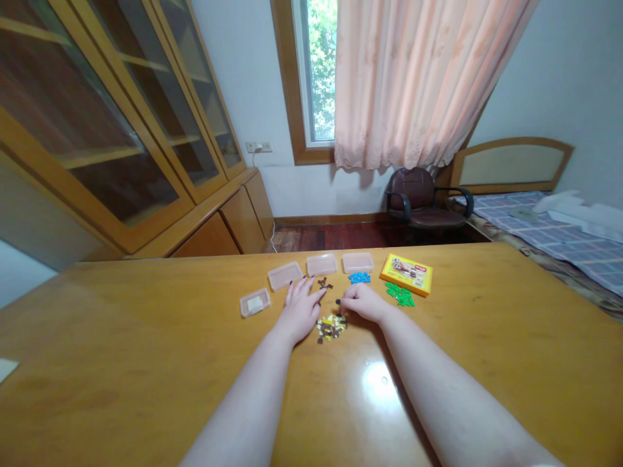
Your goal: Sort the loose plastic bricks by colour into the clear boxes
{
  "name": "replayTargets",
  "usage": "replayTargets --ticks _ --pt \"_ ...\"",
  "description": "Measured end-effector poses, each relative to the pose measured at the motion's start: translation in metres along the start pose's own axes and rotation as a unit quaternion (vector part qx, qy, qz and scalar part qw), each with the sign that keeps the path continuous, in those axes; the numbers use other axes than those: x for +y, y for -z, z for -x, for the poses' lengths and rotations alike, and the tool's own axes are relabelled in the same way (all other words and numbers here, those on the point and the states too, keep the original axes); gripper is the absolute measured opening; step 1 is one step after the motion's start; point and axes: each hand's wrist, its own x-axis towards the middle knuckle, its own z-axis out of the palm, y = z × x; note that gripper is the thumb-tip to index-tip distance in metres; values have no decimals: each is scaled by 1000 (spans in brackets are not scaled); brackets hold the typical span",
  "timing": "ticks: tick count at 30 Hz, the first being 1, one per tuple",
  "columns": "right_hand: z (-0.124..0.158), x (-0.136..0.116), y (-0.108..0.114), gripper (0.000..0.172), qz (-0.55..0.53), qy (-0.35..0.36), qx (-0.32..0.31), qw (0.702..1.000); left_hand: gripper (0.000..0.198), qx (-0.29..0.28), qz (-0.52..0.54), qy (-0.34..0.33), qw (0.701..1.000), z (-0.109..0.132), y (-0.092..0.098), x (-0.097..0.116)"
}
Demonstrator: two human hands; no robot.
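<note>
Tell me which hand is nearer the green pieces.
Right. The right hand sits just left of the green pieces; the left hand lies farther left, on the other side of the mixed pile.

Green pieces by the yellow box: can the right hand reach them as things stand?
Probably yes. The right hand rests just beside the green pieces, and nothing lies between them; the yellow box sits behind, out of the path.

Glass-door cabinet point(121, 130) left; pink curtain point(413, 78) over window point(321, 71); maroon armchair point(418, 201); bed point(559, 237) right; floor point(335, 237) probably wood.
</note>
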Motion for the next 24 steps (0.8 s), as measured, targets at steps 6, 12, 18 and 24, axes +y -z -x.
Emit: replayTargets --ticks 6,12,18,24 --pt "-2 -4 -4 29 64 0 16 998 37 19 63 -70 995 -1 3 0" --pt "-6 -4 -8 37 103 -9 66 992 37 -11 73 -100 992 -1 2 1" --pt "-8 -2 -5 36 85 -19 112 990 39 -2 51 -52 997 -1 1 0" --pt "-6 -7 -6 33 62 0 92 994 46 -4 23 -11 1000 -1 -2 -3"
